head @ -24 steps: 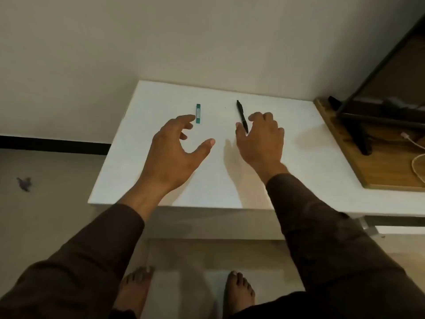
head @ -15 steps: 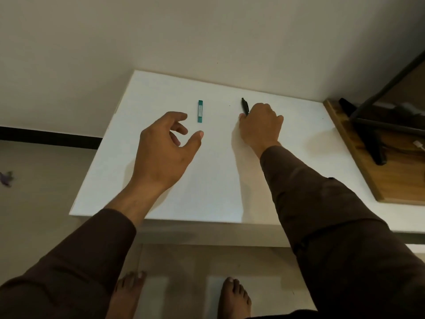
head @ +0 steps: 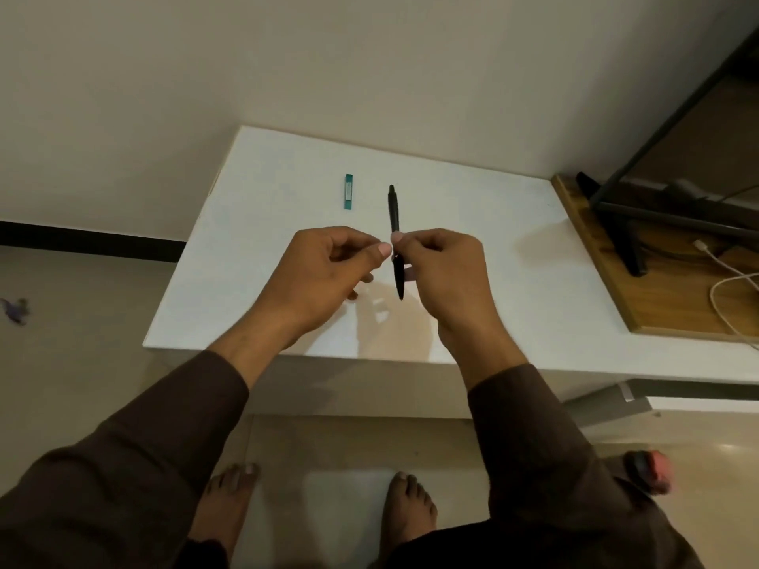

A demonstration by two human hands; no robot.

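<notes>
A black pen (head: 393,207) is held upright-ish above the white table (head: 505,248), tip pointing toward me. My right hand (head: 447,273) pinches it at mid-barrel between thumb and forefinger. My left hand (head: 324,273) is curled beside it, and its thumb and forefinger tips meet the pen at the same spot. A small teal stick-shaped case (head: 348,191) lies flat on the table just left of the pen's far end, untouched.
A wooden board (head: 608,281) sits at the table's right edge with a black stand (head: 628,244) and a white cable (head: 727,281) on it. The wall runs behind the table. My bare feet stand on the floor below, where a small purple object (head: 14,310) lies at the left.
My right hand closed on the pen and lifted it off the table toward me. My left hand came across from the left and curled in against the pen.
</notes>
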